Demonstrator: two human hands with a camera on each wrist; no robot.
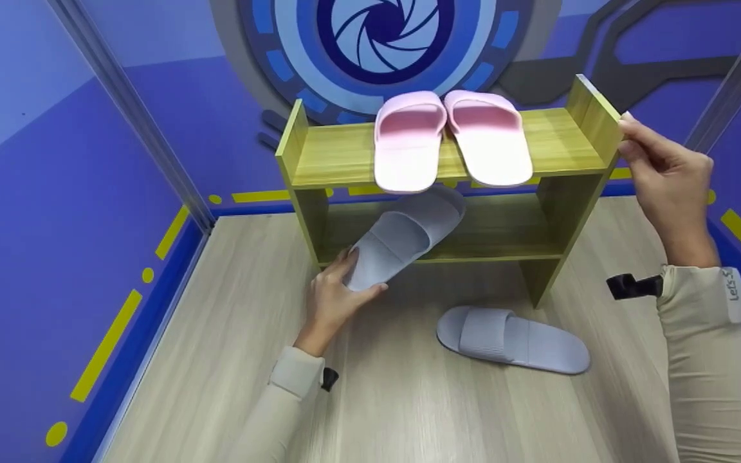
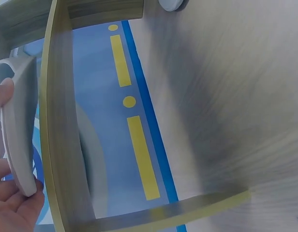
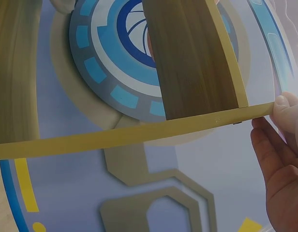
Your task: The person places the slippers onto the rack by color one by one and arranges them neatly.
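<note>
In the head view my left hand (image 1: 333, 292) grips a grey slipper (image 1: 380, 257) by its heel end, thumb on one side and fingers on the other. The slipper's toe points into the lower bay of a wooden shoe rack (image 1: 441, 260), below the top shelf. In the left wrist view the slipper (image 2: 21, 125) is tilted beside the lower shelf board (image 2: 59, 121). My right hand (image 1: 673, 173) pinches the upper front edge of the rack's right side panel (image 3: 216, 118). Another grey slipper (image 1: 547, 346) lies on the floor in front of the rack.
Two pink slippers (image 1: 409, 154) sit side by side on the rack's top shelf (image 1: 338, 154), heels overhanging its front edge. Behind the rack stands a blue patterned wall (image 1: 177, 96), with a further wall on each side. The floor (image 1: 396, 405) is pale wood-look.
</note>
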